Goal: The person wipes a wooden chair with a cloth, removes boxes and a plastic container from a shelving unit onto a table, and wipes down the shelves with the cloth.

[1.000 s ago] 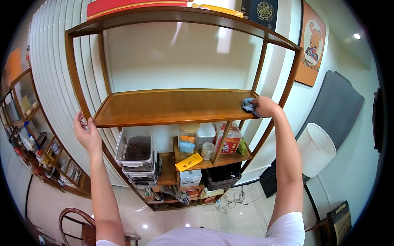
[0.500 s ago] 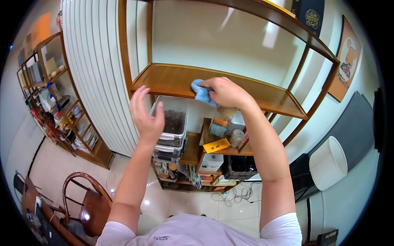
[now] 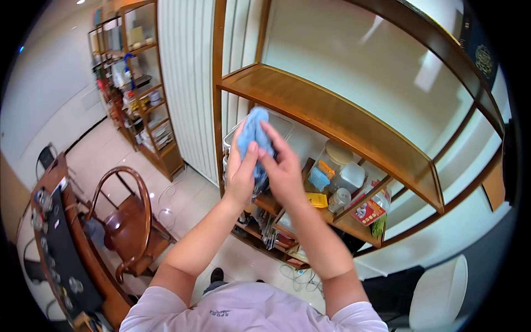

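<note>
Blue cloth (image 3: 255, 127) bunched in front of a wooden shelf (image 3: 343, 126)

Nearest is the person's pale shirt (image 3: 249, 310), with both forearms reaching forward from it. The left hand (image 3: 240, 178) grasps the cloth from one side, its thumb laid across the folds; its other fingers are mostly hidden behind the fabric. The right hand (image 3: 283, 172) grips from the other side, fingers bent and thumb pressed in close to the left thumb. The cloth is held up between the two hands — its lower end hangs darker below the thumbs.

Just beyond, a clear bin (image 3: 286, 123) is partly hidden by the hands. The wooden shelf runs across above it. Beneath the shelf are a yellow packet (image 3: 317, 200), a lidded jar (image 3: 339, 200) and a red-and-white box (image 3: 368, 212). To the left, a brown wooden chair (image 3: 126, 222) stands beside a table (image 3: 91, 260) with a dark mat (image 3: 67, 249) on it. Farther off — past a white ribbed panel (image 3: 189, 83) — a second shelf unit (image 3: 168, 157) holds papers and small objects too small to make out.
</note>
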Available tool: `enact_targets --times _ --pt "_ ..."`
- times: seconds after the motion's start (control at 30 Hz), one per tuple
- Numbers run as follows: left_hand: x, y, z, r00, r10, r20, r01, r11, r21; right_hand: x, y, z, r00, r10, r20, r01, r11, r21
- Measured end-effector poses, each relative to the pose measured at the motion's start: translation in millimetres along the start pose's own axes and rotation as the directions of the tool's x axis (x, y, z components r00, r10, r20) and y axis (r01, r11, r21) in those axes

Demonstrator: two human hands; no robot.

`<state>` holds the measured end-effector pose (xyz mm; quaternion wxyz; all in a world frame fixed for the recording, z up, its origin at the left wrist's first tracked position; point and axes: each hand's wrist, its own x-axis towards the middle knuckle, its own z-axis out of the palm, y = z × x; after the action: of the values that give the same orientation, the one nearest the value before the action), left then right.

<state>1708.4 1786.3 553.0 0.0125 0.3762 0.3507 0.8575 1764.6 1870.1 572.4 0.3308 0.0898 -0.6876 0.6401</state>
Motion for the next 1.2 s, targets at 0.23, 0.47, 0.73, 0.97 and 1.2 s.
enact_targets --times 0.23,0.47,0.73,0.97,1.2 --pt "-110 -25 -38 0.811 -0.374 -0.450 0.366 0.924 -0.110 -121 76 13 0.886 0.415 0.206 -0.461 0.742 0.486" --pt "-202 10 -49 0.752 -0.234 -0.617 0.294 0.956 -0.004 -164 78 54 0.741 0.548 0.388 -0.665 0.517 0.539" --pt "-306 76 -91 0.561 -0.153 -0.814 0.233 0.972 -0.023 -259 73 147 0.678 0.584 0.446 -0.724 0.637 0.266" --pt "-399 151 -108 0.352 -0.017 -0.936 0.057 0.998 0.003 -337 76 209 0.417 0.432 0.800 -0.773 0.631 0.062" --pt "-455 192 -114 0.118 0.147 -0.982 -0.049 0.989 0.142 -369 77 265 0.225 0.231 0.946 -0.521 0.849 -0.084"
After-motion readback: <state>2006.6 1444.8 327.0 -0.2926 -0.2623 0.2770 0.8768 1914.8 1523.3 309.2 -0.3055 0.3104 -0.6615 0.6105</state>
